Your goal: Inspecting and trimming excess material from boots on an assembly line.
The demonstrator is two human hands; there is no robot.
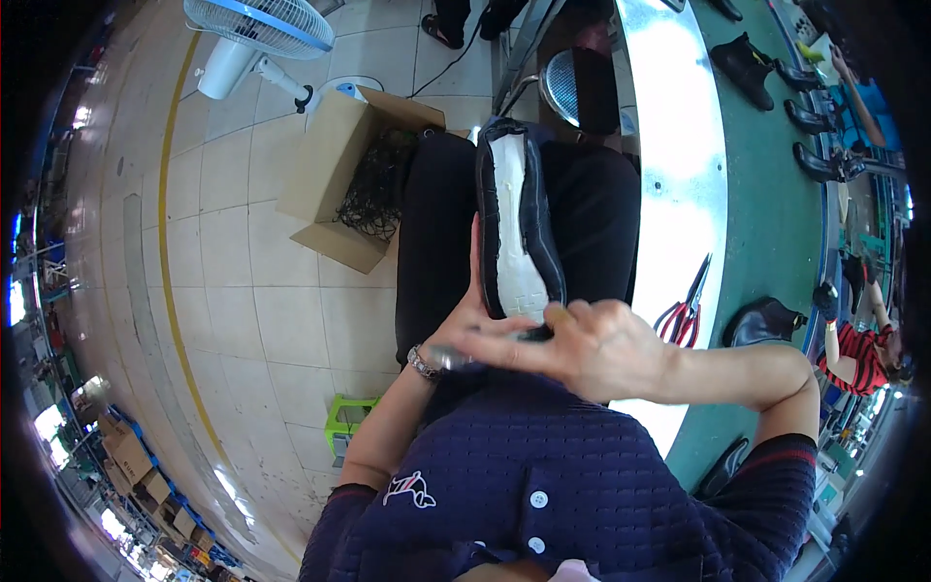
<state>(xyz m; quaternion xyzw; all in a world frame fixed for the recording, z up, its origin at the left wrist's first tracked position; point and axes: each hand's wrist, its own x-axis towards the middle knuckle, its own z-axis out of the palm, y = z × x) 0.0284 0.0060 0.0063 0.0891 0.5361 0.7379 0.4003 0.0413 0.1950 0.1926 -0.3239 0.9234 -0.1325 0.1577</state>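
Observation:
A black shoe upper on a last [517, 209] rests sole-up on my lap, its white bottom facing the camera. My left hand [467, 310] grips its near end from the left; a metal watch sits on that wrist. My right hand [582, 344] lies across the shoe's near end, fingers pointing left, pinching a thin dark tool against it. My dark trousers are beneath the shoe.
An open cardboard box [335, 179] of dark laces stands on the tiled floor at left, a fan [257, 34] behind it. Red-handled scissors [687, 306] lie at the edge of the green conveyor [776, 213], which carries black boots [761, 320]. Another person in a striped sleeve [858, 354] works at right.

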